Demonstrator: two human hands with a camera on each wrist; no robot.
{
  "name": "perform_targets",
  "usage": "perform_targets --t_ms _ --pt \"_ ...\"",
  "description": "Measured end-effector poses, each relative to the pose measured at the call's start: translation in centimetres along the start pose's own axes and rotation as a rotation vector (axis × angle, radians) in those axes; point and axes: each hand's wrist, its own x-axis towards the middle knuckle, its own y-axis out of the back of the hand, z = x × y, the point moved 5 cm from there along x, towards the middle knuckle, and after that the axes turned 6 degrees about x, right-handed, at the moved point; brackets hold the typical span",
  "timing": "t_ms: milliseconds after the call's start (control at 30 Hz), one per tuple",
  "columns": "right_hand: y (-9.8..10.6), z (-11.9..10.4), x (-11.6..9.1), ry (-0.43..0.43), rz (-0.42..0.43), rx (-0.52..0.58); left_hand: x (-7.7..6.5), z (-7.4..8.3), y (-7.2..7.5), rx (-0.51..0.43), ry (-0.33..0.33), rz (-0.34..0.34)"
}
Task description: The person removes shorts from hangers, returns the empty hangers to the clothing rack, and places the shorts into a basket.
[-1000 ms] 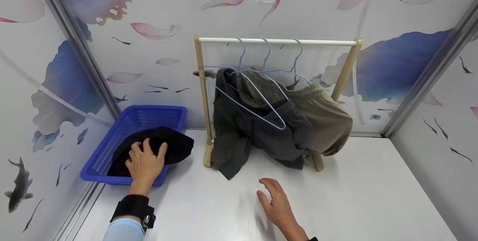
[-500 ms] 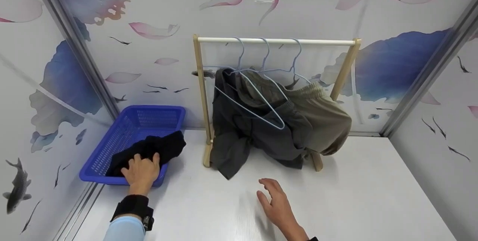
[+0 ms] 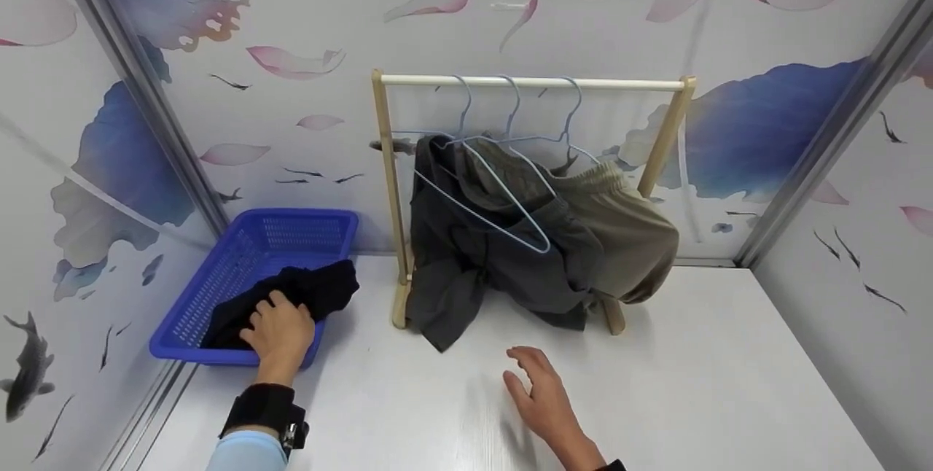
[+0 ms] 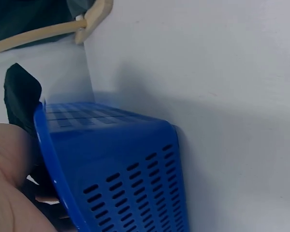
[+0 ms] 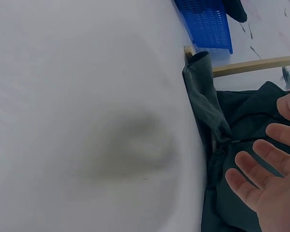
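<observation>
My left hand (image 3: pixel 280 332) lies on a black garment (image 3: pixel 328 287) in the blue plastic basket (image 3: pixel 208 259), its fingers spread and slightly bent over the cloth. One end of the garment hangs over the basket's right rim. In the left wrist view, the basket's rim (image 4: pixel 48 150) partly hides the fingers, and dark cloth (image 4: pixel 21 94) rises beside the hand. My right hand (image 3: pixel 543 398) hovers low over the white table, fingers relaxed, holding nothing. In the right wrist view, its fingers (image 5: pixel 251 171) overlap the dark grey trousers (image 5: pixel 241 188) behind them.
A wooden clothes rack (image 3: pixel 397 201) with a white bar (image 3: pixel 619 83) stands at the back. Blue wire hangers (image 3: pixel 503 187) on it carry dark grey trousers and olive-beige shorts (image 3: pixel 630 230). Patterned wall panels (image 3: pixel 430 41) enclose the white table (image 3: pixel 692 383).
The black garment has sunk lower and bunched in the basket. My left hand dipped toward the near rim, then shifted slightly forward on the cloth. The right hand stays nearly still.
</observation>
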Motion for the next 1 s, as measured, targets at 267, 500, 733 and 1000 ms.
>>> perform_targets --t_ms 267,500,733,1000 --pt "1.1 -0.4 0.7 0.011 -0.009 -0.014 -1.3 2.8 0.9 -0.043 -0.104 0.136" --pt "2.6 -0.5 1.3 0.007 -0.030 -0.028 -3.4 5.4 0.9 -0.100 -0.186 0.119" --pt "4.1 -0.8 1.9 0.009 -0.028 -0.029 -5.6 7.9 0.5 -0.224 -0.298 0.149" --pt "5.1 -0.8 2.4 0.013 -0.009 -0.038 -7.9 10.1 0.2 -0.350 -0.468 0.280"
